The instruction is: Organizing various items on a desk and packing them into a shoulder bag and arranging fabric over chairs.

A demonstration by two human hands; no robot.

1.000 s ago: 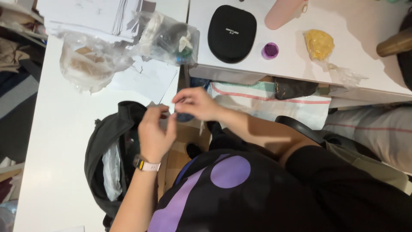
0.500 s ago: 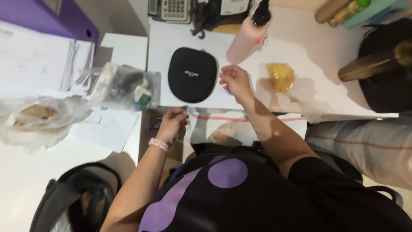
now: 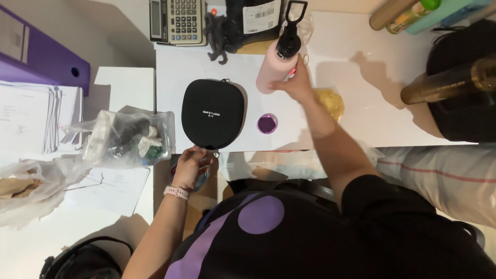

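Observation:
My right hand (image 3: 295, 82) reaches across the white desk (image 3: 361, 124) and its fingers close on the side of a pink bottle (image 3: 271, 70) with a black looped cap. My left hand (image 3: 189, 164), with a pale watch at the wrist, is curled at the desk's front edge. Its fingertips are just below a black oval case (image 3: 213, 113). It seems to hold a small dark round thing (image 3: 202, 180), mostly hidden under the hand. A small purple lid (image 3: 267, 123) lies between the case and my right forearm.
A yellow lump in clear plastic (image 3: 333, 101) lies right of my forearm, with a brass cylinder (image 3: 454, 85) beyond it. A calculator (image 3: 175, 20) sits at the back. On the left are a clear bag of items (image 3: 129, 139), papers (image 3: 31, 119), a purple binder (image 3: 41, 57) and a black backpack (image 3: 82, 261).
My right hand left the small thing both hands held, moved up over the desk and reached the pink bottle. My left hand rose to the desk edge. The view shifted up, away from the backpack.

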